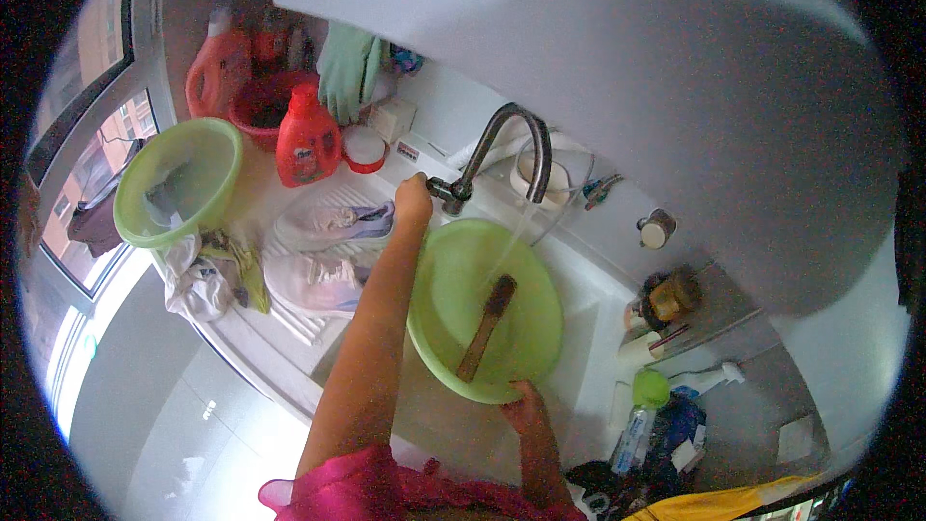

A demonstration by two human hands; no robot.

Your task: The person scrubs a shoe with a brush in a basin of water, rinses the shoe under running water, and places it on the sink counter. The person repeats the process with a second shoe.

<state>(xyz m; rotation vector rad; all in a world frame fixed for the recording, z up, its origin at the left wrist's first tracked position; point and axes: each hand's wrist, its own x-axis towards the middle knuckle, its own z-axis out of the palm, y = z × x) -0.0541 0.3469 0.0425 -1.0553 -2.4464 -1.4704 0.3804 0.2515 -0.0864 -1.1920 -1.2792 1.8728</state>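
Note:
My left hand (414,199) is closed around the handle of the dark metal tap (502,125). A thin stream of water runs from its spout into a light green basin (545,328) standing in the white sink. At the basin's near rim, my right hand (527,411) grips the edge; part of its fingers is hidden beneath. A wooden scrubbing brush (479,342) with dark bristles leans inside the basin. Left of my left forearm, a pair of pale sneakers (313,275) rests on the ribbed washboard part of the sink.
Another green basin (130,222) stands at the left beside crumpled cloths (198,280). Behind are a red detergent bottle (311,140), a red bucket (253,96) and green rubber gloves (347,68). Bottles, including a spray bottle (714,378), crowd the right ledge.

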